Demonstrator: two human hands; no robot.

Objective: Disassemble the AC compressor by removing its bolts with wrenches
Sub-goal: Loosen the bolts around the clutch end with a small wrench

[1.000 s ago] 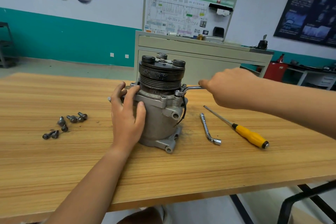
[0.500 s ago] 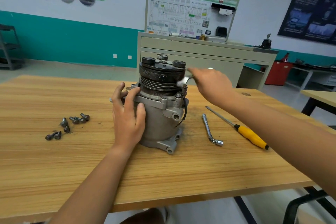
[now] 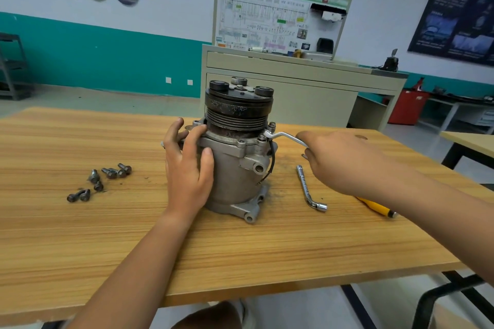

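The compressor (image 3: 235, 163) stands upright in the middle of the wooden bench (image 3: 240, 262), with its black wheel end on top. The left hand (image 3: 187, 171) is pressed flat on its side, fingers spread and pointing up. The right hand (image 3: 339, 160) has its fingers curled round the handle of a wrench (image 3: 287, 137). The far end of the wrench sits at a bolt (image 3: 271, 125) on the rim under the wheel.

Just right of the compressor a spare wrench (image 3: 307, 187) lies flat on the wood, under the right arm. A screwdriver (image 3: 375, 207) with a yellow handle lies further right, partly hidden by that arm. A little heap of loose bolts (image 3: 107, 179) lies to the left, well apart from the compressor.

There is bare wood between the loose bolts and the left hand, and a wide strip of it in front, up to the near edge. The right edge is near the screwdriver. Behind the bench stands a grey cabinet (image 3: 294, 99) with a chart board on top.
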